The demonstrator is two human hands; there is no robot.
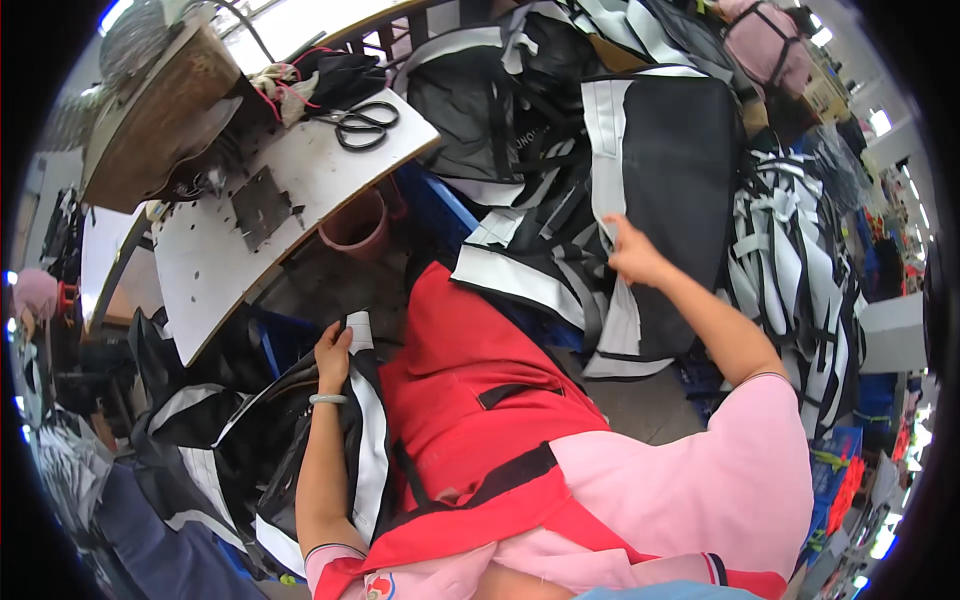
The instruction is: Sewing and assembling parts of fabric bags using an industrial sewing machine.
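Observation:
My right hand (pixel 637 254) reaches forward and is closed on the pale edge of a large black fabric panel (pixel 680 160) with white trim, which stands partly raised. At my left side, my left hand (pixel 333 355), with a light bracelet at the wrist, is closed on the upper edge of a black-and-white sewn fabric piece (pixel 370 440). Its fingertips are partly hidden. More black-and-white fabric pieces (pixel 525 280) lie in front of my red apron (pixel 480 370), just left of the panel.
A sewing machine (pixel 165 110) stands on the white worktable (pixel 330 175) at far left, with black-handled scissors (pixel 362 125) near the table's corner. Below is a reddish bucket (pixel 357 228). Finished-looking black bags (pixel 460 100) pile up ahead; bundled white-and-black strips (pixel 785 250) sit at right.

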